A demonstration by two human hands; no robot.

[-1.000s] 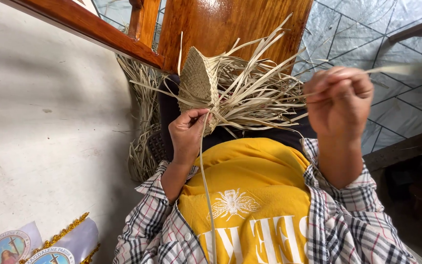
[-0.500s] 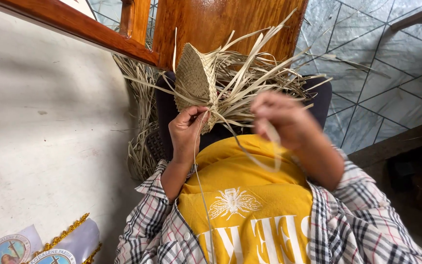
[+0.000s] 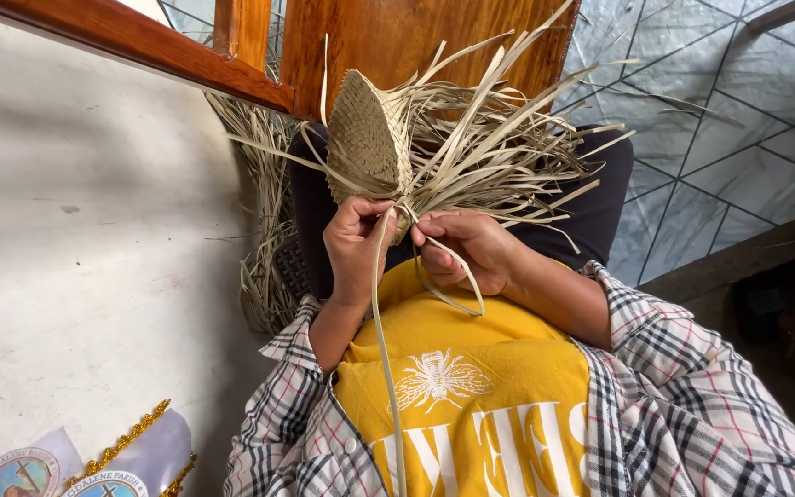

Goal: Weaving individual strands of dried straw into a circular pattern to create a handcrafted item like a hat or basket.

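A half-woven piece of dried palm leaf stands upright in front of me, with many loose pale strips fanning out to its right. My left hand grips the lower edge of the woven piece. My right hand pinches a thin strip right beside it, and that strip loops below my fingers. Another long strip hangs straight down over my yellow shirt. Both hands nearly touch at the base of the weave.
A wooden chair back and rail rise behind the weave. A bundle of dried leaves hangs at the left by a pale wall. Tiled floor lies to the right. A gold-trimmed banner sits bottom left.
My right hand has come down from the upper right, pulling its strip through, and has met my left hand at the base of the weave. The left hand has held its grip.
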